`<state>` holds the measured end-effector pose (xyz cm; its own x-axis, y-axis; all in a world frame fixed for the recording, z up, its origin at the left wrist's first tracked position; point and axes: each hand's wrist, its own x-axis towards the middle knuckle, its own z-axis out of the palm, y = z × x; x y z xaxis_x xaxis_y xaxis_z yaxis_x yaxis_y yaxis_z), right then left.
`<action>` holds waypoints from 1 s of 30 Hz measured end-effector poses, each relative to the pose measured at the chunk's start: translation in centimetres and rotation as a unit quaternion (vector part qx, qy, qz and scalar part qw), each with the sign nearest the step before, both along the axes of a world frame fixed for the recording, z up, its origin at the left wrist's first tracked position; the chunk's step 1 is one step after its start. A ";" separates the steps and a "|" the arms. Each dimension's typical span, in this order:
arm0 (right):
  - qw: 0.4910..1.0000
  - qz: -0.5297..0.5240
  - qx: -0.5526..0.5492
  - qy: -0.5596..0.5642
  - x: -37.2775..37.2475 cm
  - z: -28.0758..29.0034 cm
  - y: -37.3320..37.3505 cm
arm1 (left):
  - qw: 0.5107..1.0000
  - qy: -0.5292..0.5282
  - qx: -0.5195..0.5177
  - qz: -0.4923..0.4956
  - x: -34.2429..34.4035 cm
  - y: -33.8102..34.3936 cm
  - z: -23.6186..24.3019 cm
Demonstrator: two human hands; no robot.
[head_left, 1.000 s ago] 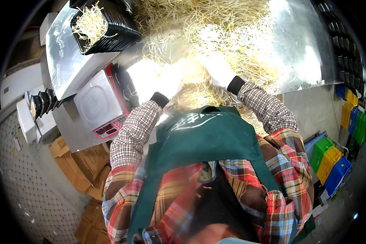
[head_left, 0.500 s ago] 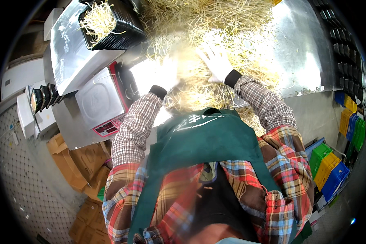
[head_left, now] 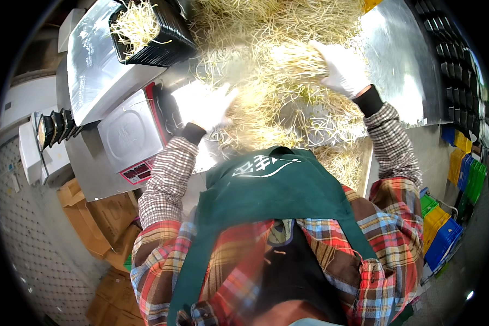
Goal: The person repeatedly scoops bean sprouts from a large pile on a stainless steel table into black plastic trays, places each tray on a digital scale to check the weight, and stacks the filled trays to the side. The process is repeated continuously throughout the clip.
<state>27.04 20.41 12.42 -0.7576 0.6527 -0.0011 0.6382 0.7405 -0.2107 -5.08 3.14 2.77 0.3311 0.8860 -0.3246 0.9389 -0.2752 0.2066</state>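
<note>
While the left hand (head_left: 209, 106) has its gloved fingers spread at the left edge of the pale sprouts (head_left: 277, 24), the right hand (head_left: 341, 68), well apart from it, touches a clump, its grip impossible to tell; the sprouts lie heaped on the metal table (head_left: 399, 70), beyond the green apron (head_left: 271, 187)

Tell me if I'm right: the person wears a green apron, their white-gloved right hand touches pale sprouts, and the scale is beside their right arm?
Not quite: the scale is beside the left arm, not the right, as the head view shows. The green apron and the white-gloved right hand touching pale sprouts are as you said.
</note>
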 end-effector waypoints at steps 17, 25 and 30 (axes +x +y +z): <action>0.996 0.043 -0.032 -0.069 -10.1 -13.4 -4.8 | 0.985 0.135 0.037 0.102 -0.5 1.0 -1.8; 0.996 0.028 -0.086 -0.009 -9.9 -12.1 -5.1 | 0.983 0.015 0.067 0.173 1.2 0.3 -1.7; 0.997 -0.005 -0.051 0.049 -9.3 -14.7 -5.4 | 0.974 0.036 0.100 0.197 0.8 0.0 -6.4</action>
<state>17.69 15.02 -2.29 -0.7504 0.6609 0.0060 0.6182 0.7051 -0.3474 -4.23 3.13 -3.65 -0.0658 0.9877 -0.1415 0.9899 0.0825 0.1152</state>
